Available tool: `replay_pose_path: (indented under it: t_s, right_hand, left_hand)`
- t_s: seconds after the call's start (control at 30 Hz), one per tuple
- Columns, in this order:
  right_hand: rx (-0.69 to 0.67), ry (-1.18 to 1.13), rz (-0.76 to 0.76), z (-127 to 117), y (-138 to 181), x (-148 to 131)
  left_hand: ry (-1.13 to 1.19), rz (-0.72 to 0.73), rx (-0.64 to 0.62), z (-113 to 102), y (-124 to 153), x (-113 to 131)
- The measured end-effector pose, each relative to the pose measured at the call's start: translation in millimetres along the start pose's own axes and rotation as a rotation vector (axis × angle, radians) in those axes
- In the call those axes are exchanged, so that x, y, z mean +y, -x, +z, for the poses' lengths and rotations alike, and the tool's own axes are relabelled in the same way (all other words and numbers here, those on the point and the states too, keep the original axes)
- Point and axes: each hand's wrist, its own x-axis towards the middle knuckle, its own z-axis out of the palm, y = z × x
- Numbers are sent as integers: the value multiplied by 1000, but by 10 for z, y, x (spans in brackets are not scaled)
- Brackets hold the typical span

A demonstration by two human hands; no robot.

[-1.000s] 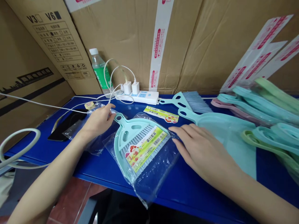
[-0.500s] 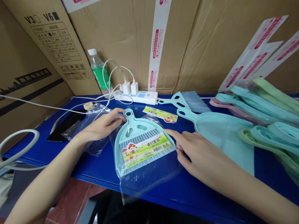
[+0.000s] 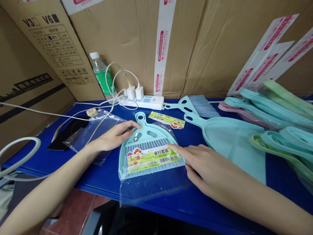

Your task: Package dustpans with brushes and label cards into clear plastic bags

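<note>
Turquoise plastic formed the dustpan-and-brush set (image 3: 146,143), which lay flat near the front edge of the blue table (image 3: 102,178), handle pointing away from the person. The brush sat nested in the pan, a printed label card (image 3: 151,160) across its bristles, and a clear bag (image 3: 146,192) enclosed the set, its loose end spread toward the table edge. The left hand (image 3: 114,135), fingers loosely bent, met the upper left of the set below the handle loop; whether thumb and forefinger pinched the rim could not be told. The right hand (image 3: 202,160) extended its forefinger over the right part of the label, the thumb apart at the pan's right corner; any grip on the edge there could not be told.

Behind the set lay a loose label (image 3: 167,119) and an unwrapped brush (image 3: 188,105); to the right, an unwrapped dustpan (image 3: 227,138) and a pile of wrapped sets (image 3: 271,112). A power strip (image 3: 152,102) stood beside a bottle (image 3: 104,80).
</note>
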Motion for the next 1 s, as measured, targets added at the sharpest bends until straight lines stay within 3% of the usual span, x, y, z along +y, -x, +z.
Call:
replay_pose_path:
  t_s: [0.13,0.3,0.43,0.67,1.0]
  right_hand:
    - [6,36,-17,14,14,-11]
    - [9,65,-43,19,42,7]
    - [74,78,-58,-14,28,21]
    - [96,111,-91,24,-129,-43]
    - [142,168,-147,63,-161,-51]
  left_hand:
    - [11,25,18,25,-58,-8]
    - [-197,103,18,80,-161,2]
    - [-341,208,104,65,-91,160]
    - [-349,348,-129,112,118,375]
    - [-543,397,-79,248,215,399]
